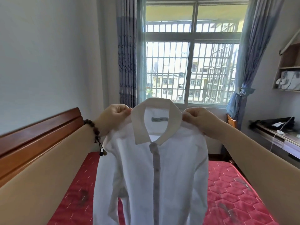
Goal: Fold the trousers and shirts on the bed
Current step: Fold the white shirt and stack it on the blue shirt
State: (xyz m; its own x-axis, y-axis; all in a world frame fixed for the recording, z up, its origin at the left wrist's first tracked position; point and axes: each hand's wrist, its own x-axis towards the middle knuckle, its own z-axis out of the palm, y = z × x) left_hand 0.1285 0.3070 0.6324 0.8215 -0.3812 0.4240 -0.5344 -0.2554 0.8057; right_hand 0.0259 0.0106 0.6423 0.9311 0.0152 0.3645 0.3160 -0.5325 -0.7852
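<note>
Red quilted mattress below barred window, thin white collared shirt hanging upright, left hand and right hand pinching its shoulders, wooden headboard at left

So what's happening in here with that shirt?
A person is holding up a white collared shirt in front of them, above a bed with a red quilted mattress. The left hand pinches one shoulder by the collar and the right hand pinches the other, so the shirt hangs full length, buttoned front toward the camera. It is not yet folded. A beaded bracelet sits on the left wrist, and a barred window is behind.
</note>
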